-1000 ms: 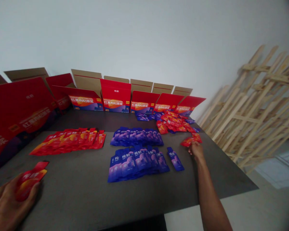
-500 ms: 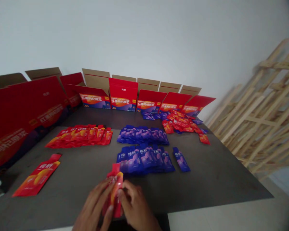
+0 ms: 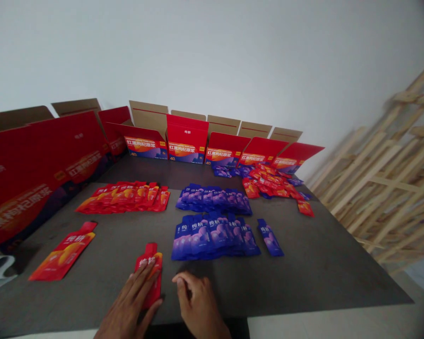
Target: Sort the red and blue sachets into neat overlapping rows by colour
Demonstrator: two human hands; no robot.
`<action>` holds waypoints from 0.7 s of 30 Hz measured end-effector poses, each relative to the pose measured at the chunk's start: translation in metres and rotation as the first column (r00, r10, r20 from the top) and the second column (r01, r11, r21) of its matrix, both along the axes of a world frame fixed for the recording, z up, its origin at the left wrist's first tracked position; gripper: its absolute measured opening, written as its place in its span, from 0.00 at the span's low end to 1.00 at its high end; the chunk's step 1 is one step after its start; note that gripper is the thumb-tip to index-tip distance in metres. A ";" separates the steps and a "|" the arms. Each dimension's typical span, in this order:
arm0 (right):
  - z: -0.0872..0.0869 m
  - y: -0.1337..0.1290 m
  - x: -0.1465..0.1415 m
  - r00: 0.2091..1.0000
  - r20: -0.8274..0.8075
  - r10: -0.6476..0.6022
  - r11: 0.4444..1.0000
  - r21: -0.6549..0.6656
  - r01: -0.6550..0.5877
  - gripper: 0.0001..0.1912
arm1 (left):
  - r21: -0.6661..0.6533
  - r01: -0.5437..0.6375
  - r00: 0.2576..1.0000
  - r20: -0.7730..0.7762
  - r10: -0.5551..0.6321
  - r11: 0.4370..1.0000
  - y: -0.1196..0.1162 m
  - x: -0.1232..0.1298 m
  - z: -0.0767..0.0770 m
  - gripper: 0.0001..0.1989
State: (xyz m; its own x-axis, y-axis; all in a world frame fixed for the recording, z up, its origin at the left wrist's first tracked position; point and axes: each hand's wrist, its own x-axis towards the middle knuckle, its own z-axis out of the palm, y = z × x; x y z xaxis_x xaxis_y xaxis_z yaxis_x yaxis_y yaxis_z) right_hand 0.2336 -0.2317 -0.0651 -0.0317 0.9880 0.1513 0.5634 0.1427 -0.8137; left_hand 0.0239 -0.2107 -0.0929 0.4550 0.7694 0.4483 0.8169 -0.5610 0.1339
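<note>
My left hand [image 3: 130, 296] has its fingers laid across a red pouch [image 3: 151, 282] near the table's front edge, with the thumb by its lower right side. The pouch's spout end points away from me and its lower left is covered. Just to the right, my right hand [image 3: 198, 299] is loosely curled and open, with nothing in its fingers and off the pouch. Another red pouch [image 3: 65, 252] lies alone on the left. In front of my right hand is an overlapping row of blue pouches [image 3: 215, 235]. A single blue pouch [image 3: 270, 239] lies right of that row.
Behind are a row of red pouches [image 3: 127, 197] and a second blue row [image 3: 214, 198]. A mixed heap of pouches [image 3: 273, 181] lies at the back right. Open red cartons [image 3: 187, 141] line the back, and larger ones [image 3: 31, 179] the left. Wooden slats [image 3: 385, 183] stand right of the table [image 3: 321, 263].
My left hand has moved left with the red pouch. My right hand has let go of the pouch and stays near its earlier place. The view has shifted slightly.
</note>
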 end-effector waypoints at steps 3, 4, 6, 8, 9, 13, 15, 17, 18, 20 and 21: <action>-0.001 -0.004 0.004 0.998 -0.070 0.008 1.000 0.006 -0.008 0.17 | -0.039 -0.049 0.999 -0.013 0.049 0.998 0.014 -0.026 -0.002 0.38; -0.001 -0.005 0.005 0.996 -0.088 0.009 1.000 0.001 -0.009 0.17 | -0.040 -0.068 0.997 -0.024 0.067 0.997 0.019 -0.037 -0.003 0.37; 0.000 -0.005 0.008 0.993 -0.120 0.011 1.000 -0.020 -0.014 0.18 | -0.037 -0.092 0.995 -0.033 0.091 0.995 0.032 -0.060 -0.005 0.37; 0.000 -0.004 0.010 0.989 -0.145 0.017 0.999 -0.041 -0.023 0.19 | -0.060 -0.117 0.993 -0.035 0.115 0.991 0.045 -0.082 -0.007 0.36; 0.001 -0.004 0.011 0.988 -0.153 0.019 0.999 -0.046 -0.026 0.20 | -0.073 -0.136 0.991 -0.031 0.134 0.988 0.052 -0.093 -0.008 0.35; 0.003 -0.003 0.013 0.984 -0.179 0.027 0.998 -0.047 -0.036 0.22 | -0.085 -0.186 0.982 -0.038 0.184 0.979 0.068 -0.119 -0.009 0.28; 0.004 -0.004 0.013 0.983 -0.179 0.029 0.998 -0.053 -0.039 0.22 | -0.081 -0.207 0.978 -0.049 0.203 0.975 0.070 -0.122 -0.005 0.25; 0.003 -0.004 0.013 0.985 -0.169 0.024 0.998 -0.054 -0.033 0.22 | -0.092 -0.217 0.976 -0.055 0.212 0.972 0.071 -0.122 0.001 0.25; 0.003 -0.004 0.013 0.986 -0.166 0.023 0.998 -0.054 -0.032 0.22 | -0.105 -0.218 0.975 -0.059 0.213 0.970 0.071 -0.121 0.003 0.25; 0.002 -0.003 0.013 0.983 -0.180 0.027 0.997 -0.060 -0.039 0.22 | -0.103 -0.224 0.974 -0.053 0.220 0.969 0.072 -0.122 0.005 0.24; 0.001 -0.003 0.014 0.980 -0.197 0.034 0.997 -0.066 -0.048 0.23 | -0.096 -0.226 0.974 -0.050 0.222 0.969 0.072 -0.123 0.004 0.24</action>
State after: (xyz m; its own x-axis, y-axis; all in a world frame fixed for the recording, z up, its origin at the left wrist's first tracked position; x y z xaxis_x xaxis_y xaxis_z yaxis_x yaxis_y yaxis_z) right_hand 0.2473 -0.2348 -0.0643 -0.0493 0.9948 0.0890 0.3877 0.1012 -0.9162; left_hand -0.0990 -0.1383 -0.0886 0.2810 0.8941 0.3488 0.9260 -0.3481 0.1462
